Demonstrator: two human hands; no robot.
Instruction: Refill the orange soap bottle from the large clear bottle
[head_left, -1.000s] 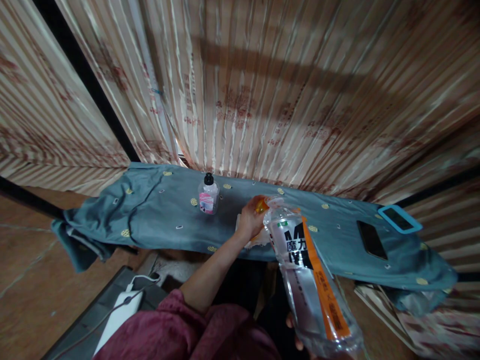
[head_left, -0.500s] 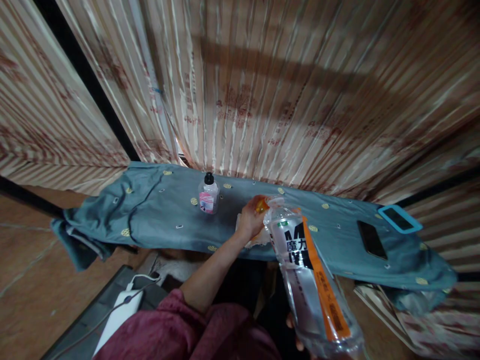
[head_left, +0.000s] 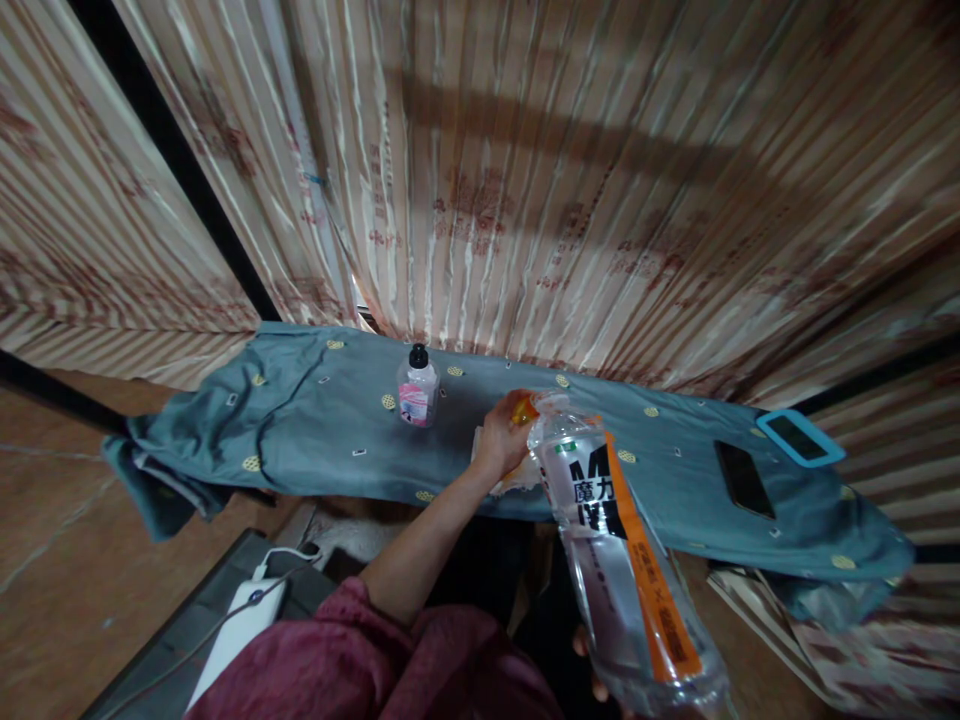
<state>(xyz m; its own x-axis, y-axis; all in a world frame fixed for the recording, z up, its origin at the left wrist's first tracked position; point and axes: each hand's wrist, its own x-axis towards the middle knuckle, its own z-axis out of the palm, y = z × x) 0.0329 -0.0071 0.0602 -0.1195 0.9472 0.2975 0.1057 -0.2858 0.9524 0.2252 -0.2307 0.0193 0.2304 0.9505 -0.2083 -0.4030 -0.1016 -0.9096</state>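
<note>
A striped curtain (head_left: 570,190) fills the back, hanging behind the narrow table draped in a blue-grey cloth (head_left: 315,440), which serves as the landmark here. Over the cloth's near edge, a large clear plastic bottle (head_left: 615,560) with an orange and black label tilts toward the viewer, neck pointing at the cloth; its base runs out of the bottom edge. The left hand (head_left: 501,438) is closed around the orange cap (head_left: 523,409) at the bottle's neck, with a pale crumpled thing just under it, too hidden to name. The right hand (head_left: 589,665) grips the bottle's lower end, only 2 fingertips showing beneath it. On the cloth's right part lie a dark phone (head_left: 742,480) and, at the far corner, a blue-rimmed phone (head_left: 799,438). Left of the hands on the cloth stands 1 small bottle (head_left: 417,388) with a black cap. Below the cloth's left end, a white charger (head_left: 240,625) with a cable lies half cut off.
</note>
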